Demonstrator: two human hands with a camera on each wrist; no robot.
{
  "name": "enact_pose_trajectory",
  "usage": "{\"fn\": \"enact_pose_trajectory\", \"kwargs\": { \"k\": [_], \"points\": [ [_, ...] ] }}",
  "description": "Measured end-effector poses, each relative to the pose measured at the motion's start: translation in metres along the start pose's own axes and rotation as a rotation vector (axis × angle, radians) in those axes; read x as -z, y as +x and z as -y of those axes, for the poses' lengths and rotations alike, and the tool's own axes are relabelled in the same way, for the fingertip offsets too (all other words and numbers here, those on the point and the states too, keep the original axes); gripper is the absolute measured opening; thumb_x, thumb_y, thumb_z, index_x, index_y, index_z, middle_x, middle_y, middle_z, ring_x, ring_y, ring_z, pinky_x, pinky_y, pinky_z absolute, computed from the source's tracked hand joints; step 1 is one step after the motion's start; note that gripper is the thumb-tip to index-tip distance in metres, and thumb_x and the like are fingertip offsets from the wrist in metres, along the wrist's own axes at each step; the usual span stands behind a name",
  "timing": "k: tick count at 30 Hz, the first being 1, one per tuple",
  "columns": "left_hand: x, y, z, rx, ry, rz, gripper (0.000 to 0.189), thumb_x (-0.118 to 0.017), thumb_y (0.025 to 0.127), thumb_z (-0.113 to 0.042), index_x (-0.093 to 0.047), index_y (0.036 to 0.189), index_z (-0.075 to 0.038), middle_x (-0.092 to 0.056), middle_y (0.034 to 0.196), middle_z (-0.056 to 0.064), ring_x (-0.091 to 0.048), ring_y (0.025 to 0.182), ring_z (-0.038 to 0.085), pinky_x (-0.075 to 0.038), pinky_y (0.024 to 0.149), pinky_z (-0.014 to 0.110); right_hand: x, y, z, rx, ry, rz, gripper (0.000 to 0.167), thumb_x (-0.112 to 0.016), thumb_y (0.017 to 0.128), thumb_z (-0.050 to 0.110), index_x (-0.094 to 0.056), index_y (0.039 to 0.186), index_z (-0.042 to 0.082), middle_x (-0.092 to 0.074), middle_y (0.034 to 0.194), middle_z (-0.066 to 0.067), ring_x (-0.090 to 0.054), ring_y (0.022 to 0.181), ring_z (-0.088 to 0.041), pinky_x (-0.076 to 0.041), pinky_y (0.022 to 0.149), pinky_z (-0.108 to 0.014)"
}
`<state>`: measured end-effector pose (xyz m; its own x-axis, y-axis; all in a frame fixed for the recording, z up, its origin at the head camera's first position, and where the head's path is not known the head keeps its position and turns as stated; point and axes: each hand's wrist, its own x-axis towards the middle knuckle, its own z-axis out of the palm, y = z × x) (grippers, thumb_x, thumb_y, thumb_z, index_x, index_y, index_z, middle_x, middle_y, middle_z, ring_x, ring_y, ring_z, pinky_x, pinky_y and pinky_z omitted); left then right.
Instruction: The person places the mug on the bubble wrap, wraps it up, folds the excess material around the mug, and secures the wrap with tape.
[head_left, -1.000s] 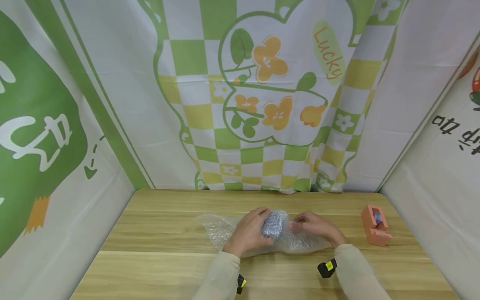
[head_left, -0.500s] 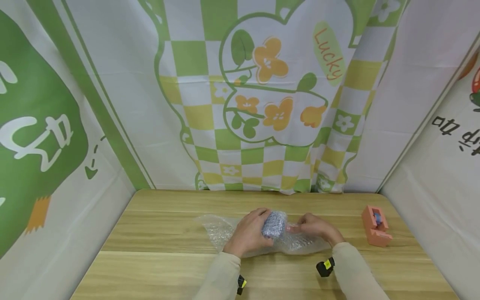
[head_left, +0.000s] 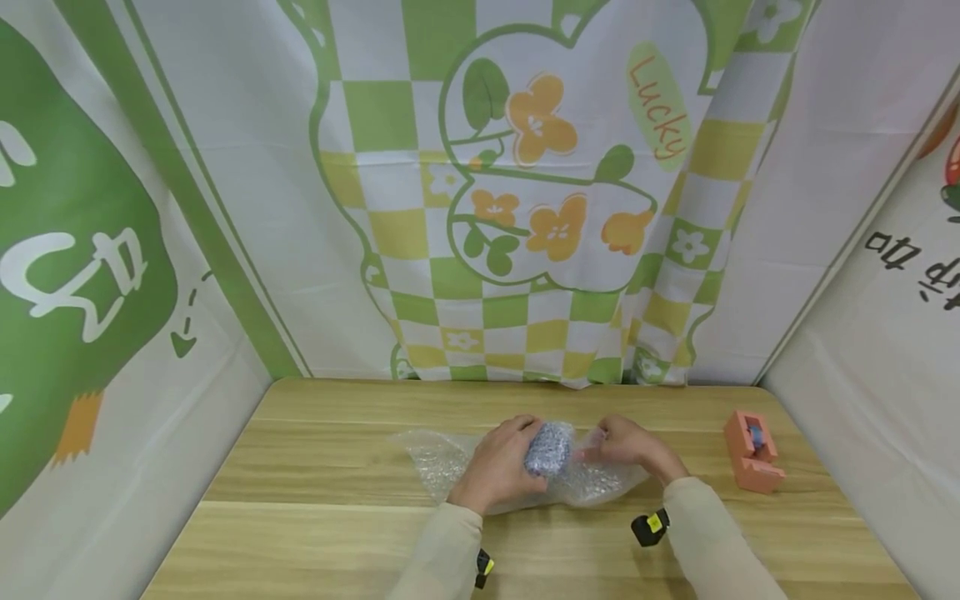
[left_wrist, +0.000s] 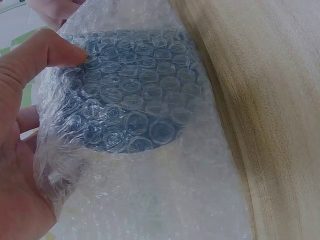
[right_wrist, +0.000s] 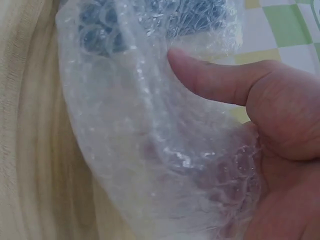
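Note:
A dark blue object with a rounded edge (left_wrist: 135, 90) shows through layers of clear bubble wrap (head_left: 600, 485), its exact kind blurred by the bubbles. My left hand (head_left: 497, 467) grips this wrapped bundle, thumb on the near face and fingers behind it. On the bundle's right, my right hand (head_left: 628, 442) holds the loose end of the wrap. In the right wrist view its thumb (right_wrist: 215, 80) lies along the plastic, and the other fingers are behind the sheet, partly seen through it. Another loose stretch of wrap spreads leftward under my left forearm side.
An orange tape dispenser (head_left: 757, 477) with a blue roll stands at the right of the wooden table (head_left: 315, 467). Printed cloth curtains (head_left: 480, 333) hang along the table's back edge, and pale walls rise on both sides.
The right hand shifted slightly right, then took the loose wrap and lifted it; the wrap's right end has drawn inward. My left hand and the bundle have stayed put.

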<state>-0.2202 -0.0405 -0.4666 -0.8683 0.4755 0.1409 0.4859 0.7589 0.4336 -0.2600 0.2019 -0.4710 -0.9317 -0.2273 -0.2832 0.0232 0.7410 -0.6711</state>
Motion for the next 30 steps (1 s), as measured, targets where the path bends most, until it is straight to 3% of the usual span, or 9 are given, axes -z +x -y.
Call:
{"fn": "enact_pose_trajectory", "kwargs": {
  "k": [4,11,17,20,24,30],
  "points": [
    [0.0,0.0,0.0,-0.002,0.005,-0.002,0.083,-0.082,0.072,-0.022,-0.052,0.146,-0.001,-0.05,0.149,0.012,-0.048,0.136,0.029,-0.038,0.114,0.044,0.003,-0.003,0.006,0.028,-0.053,0.023,0.039,-0.078,0.089,0.022,-0.065,0.109,-0.009,-0.067,0.102,-0.014,-0.062,0.094,-0.028,-0.054,0.084,-0.048],
    [0.001,0.0,-0.001,0.01,-0.003,0.01,0.083,-0.083,0.074,-0.023,-0.051,0.147,-0.002,-0.049,0.151,0.011,-0.047,0.137,0.028,-0.037,0.115,0.043,0.008,-0.006,0.018,0.165,-0.231,0.107,0.053,-0.068,0.095,0.018,-0.051,0.128,-0.02,-0.063,0.115,-0.031,-0.059,0.112,-0.048,-0.048,0.097,-0.058],
    [0.001,-0.001,-0.001,0.016,-0.011,0.014,0.082,-0.083,0.074,-0.023,-0.051,0.147,-0.002,-0.049,0.151,0.011,-0.047,0.137,0.028,-0.038,0.115,0.043,0.007,-0.009,0.022,0.161,-0.254,0.121,0.059,-0.063,0.1,0.018,-0.042,0.138,-0.021,-0.056,0.129,-0.037,-0.052,0.124,-0.052,-0.042,0.105,-0.06],
    [0.0,-0.001,-0.001,0.014,0.004,0.01,0.082,-0.083,0.074,-0.023,-0.051,0.147,-0.003,-0.049,0.15,0.011,-0.047,0.137,0.028,-0.038,0.115,0.043,0.006,-0.009,0.019,0.172,-0.249,0.086,0.05,-0.066,0.099,0.019,-0.05,0.133,-0.013,-0.062,0.12,-0.031,-0.06,0.114,-0.045,-0.049,0.098,-0.057],
    [-0.001,-0.001,-0.001,0.009,0.025,0.002,0.082,-0.083,0.074,-0.024,-0.052,0.146,-0.003,-0.05,0.15,0.01,-0.048,0.137,0.027,-0.039,0.113,0.043,0.004,-0.008,0.012,0.211,-0.258,0.015,0.031,-0.073,0.094,0.021,-0.058,0.112,0.0,-0.066,0.095,-0.01,-0.062,0.084,-0.025,-0.053,0.073,-0.044],
    [-0.001,0.0,-0.001,-0.001,0.031,-0.009,0.082,-0.083,0.073,-0.023,-0.052,0.146,-0.003,-0.051,0.149,0.011,-0.049,0.136,0.028,-0.04,0.113,0.044,0.003,-0.008,0.003,0.277,-0.279,-0.024,0.021,-0.074,0.094,0.026,-0.068,0.091,0.005,-0.064,0.083,0.0,-0.057,0.073,-0.013,-0.051,0.065,-0.035]
  ]
}}
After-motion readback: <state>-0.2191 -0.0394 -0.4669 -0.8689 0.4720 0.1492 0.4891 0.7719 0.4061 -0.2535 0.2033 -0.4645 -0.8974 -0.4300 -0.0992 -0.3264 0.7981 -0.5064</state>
